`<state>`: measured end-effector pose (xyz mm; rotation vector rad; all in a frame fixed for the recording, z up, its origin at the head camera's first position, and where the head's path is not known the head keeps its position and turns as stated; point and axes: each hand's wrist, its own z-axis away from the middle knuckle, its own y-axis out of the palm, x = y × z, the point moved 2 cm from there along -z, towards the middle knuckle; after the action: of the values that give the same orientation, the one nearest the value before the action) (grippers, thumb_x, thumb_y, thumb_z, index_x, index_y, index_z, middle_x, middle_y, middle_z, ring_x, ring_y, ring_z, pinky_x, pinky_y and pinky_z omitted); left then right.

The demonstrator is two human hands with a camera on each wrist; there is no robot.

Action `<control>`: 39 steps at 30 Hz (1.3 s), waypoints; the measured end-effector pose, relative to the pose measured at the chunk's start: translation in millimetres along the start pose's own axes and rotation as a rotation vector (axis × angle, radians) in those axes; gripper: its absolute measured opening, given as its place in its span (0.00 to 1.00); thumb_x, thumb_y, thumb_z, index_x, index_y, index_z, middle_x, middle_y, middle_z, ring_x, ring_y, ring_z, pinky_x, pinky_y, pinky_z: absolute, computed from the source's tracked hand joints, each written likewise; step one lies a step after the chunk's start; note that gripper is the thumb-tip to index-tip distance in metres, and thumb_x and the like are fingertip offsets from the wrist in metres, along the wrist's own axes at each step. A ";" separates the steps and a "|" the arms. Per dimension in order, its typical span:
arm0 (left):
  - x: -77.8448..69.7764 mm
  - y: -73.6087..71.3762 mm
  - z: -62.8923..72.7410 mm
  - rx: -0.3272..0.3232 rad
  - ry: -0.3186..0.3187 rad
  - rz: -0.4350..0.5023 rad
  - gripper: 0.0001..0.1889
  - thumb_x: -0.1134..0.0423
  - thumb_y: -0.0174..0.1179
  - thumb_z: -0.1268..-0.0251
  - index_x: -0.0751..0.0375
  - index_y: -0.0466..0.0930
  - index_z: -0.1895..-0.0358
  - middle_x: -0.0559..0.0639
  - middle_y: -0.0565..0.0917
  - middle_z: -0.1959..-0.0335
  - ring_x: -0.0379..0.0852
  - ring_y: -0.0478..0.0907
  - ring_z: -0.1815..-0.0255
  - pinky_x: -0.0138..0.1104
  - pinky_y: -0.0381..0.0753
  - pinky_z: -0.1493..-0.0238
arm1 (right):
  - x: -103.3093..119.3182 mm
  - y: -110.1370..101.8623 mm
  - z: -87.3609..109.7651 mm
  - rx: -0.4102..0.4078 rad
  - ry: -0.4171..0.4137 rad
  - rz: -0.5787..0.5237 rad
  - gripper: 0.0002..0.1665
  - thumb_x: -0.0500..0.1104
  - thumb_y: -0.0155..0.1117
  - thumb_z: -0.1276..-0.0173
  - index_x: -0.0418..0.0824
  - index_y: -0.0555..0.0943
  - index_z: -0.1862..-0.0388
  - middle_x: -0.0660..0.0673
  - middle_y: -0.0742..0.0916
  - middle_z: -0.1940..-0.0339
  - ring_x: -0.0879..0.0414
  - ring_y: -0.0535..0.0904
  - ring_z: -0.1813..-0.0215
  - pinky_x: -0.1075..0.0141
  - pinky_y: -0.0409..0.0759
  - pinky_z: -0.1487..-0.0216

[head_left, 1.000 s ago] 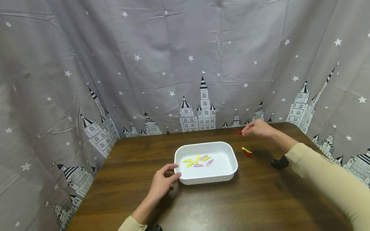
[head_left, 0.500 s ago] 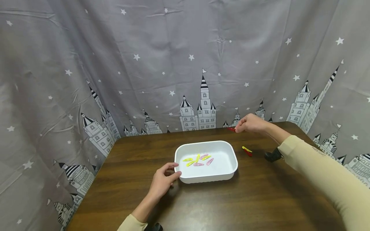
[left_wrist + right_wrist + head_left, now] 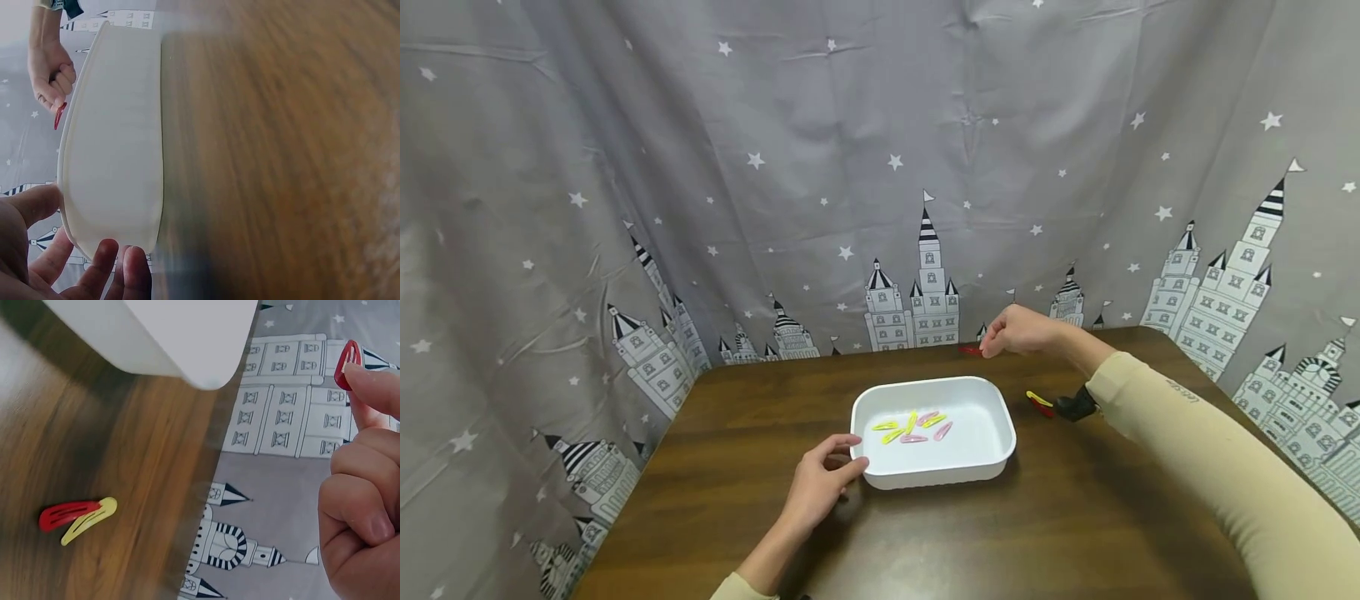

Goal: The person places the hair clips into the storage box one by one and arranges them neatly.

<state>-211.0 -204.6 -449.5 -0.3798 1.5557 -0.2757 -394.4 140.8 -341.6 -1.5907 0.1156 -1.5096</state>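
Between thumb and forefinger my right hand (image 3: 1018,331) pinches a red snap hair clip (image 3: 970,351), raised near the table's far edge, behind the tray. The right wrist view shows the clip's pointed loop (image 3: 350,353) sticking out past the thumb, the other fingers curled in. My left hand (image 3: 820,479) holds the left end of a white tray (image 3: 936,477), thumb at the rim and fingers around the corner. Several yellow hair clips (image 3: 883,427) and pink hair clips (image 3: 943,432) lie flat inside, toward the tray's left and middle.
Right of the tray, a yellow hair clip (image 3: 90,520) overlaps a red hair clip (image 3: 62,514) on the brown wooden table (image 3: 737,417). A grey curtain (image 3: 760,208) printed with castles and stars hangs right behind the table. A black strap piece (image 3: 1077,405) sits under the right wrist.
My right hand has carried the red hair clip leftward along the far side, from beyond the tray's right end to behind it. The left hand and tray stay put.
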 end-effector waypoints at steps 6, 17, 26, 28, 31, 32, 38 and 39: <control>4.0 -3.2 3.3 0.003 -0.004 0.007 0.18 0.58 0.71 0.38 0.58 0.83 0.46 0.57 0.84 0.53 0.47 0.80 0.62 0.36 0.80 0.71 | 9.8 13.8 -7.2 0.027 0.000 0.001 0.07 0.41 0.69 0.34 0.39 0.88 0.60 0.55 0.71 0.90 0.62 0.55 0.90 0.67 0.56 0.84; -4.9 0.6 15.2 -0.021 -0.003 0.006 0.18 0.58 0.71 0.37 0.57 0.83 0.46 0.56 0.84 0.52 0.48 0.80 0.61 0.38 0.82 0.70 | 32.1 28.4 -15.0 0.102 -0.042 0.033 0.08 0.40 0.70 0.35 0.37 0.88 0.61 0.54 0.68 0.91 0.61 0.57 0.89 0.68 0.56 0.83; -7.2 9.5 33.7 -0.044 -0.024 0.006 0.18 0.58 0.71 0.38 0.58 0.83 0.47 0.55 0.84 0.53 0.46 0.81 0.62 0.35 0.81 0.71 | 39.7 57.4 -18.0 0.201 -0.065 0.022 0.05 0.38 0.70 0.35 0.37 0.88 0.64 0.54 0.67 0.90 0.62 0.56 0.88 0.66 0.56 0.82; -7.2 9.4 34.7 -0.044 -0.026 0.005 0.18 0.58 0.71 0.38 0.58 0.83 0.46 0.55 0.84 0.53 0.46 0.81 0.62 0.35 0.80 0.72 | 42.9 63.8 -20.1 0.208 -0.069 0.035 0.04 0.38 0.70 0.35 0.38 0.88 0.64 0.54 0.67 0.90 0.62 0.55 0.88 0.66 0.55 0.82; -7.4 9.3 35.2 -0.047 -0.027 0.004 0.18 0.58 0.71 0.38 0.58 0.83 0.46 0.55 0.84 0.53 0.46 0.81 0.62 0.35 0.80 0.72 | 48.3 72.6 -22.7 0.214 -0.079 0.068 0.03 0.39 0.70 0.35 0.40 0.88 0.65 0.54 0.72 0.86 0.60 0.58 0.85 0.66 0.60 0.79; -7.4 9.2 35.2 -0.047 -0.028 0.005 0.18 0.58 0.71 0.38 0.58 0.83 0.46 0.55 0.84 0.53 0.46 0.81 0.62 0.35 0.80 0.72 | 50.1 75.6 -23.2 0.219 -0.084 0.076 0.02 0.39 0.71 0.35 0.40 0.88 0.66 0.54 0.75 0.84 0.60 0.62 0.83 0.65 0.64 0.76; -6.7 9.6 33.2 -0.047 -0.023 0.010 0.18 0.58 0.71 0.38 0.58 0.83 0.47 0.55 0.84 0.53 0.46 0.81 0.62 0.35 0.81 0.72 | 59.1 88.1 -26.6 0.248 -0.100 0.125 0.02 0.39 0.71 0.36 0.42 0.89 0.67 0.55 0.85 0.73 0.61 0.75 0.69 0.67 0.73 0.63; -6.7 9.6 32.6 -0.047 -0.021 0.011 0.18 0.58 0.71 0.38 0.59 0.83 0.47 0.56 0.84 0.53 0.46 0.81 0.62 0.35 0.81 0.72 | 60.2 89.4 -27.8 0.255 -0.097 0.125 0.02 0.39 0.71 0.36 0.42 0.89 0.66 0.55 0.83 0.76 0.62 0.72 0.73 0.68 0.71 0.68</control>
<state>-179.2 -191.1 -448.0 -0.4094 1.5456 -0.2263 -358.2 37.0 -358.9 -1.4215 -0.0311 -1.2937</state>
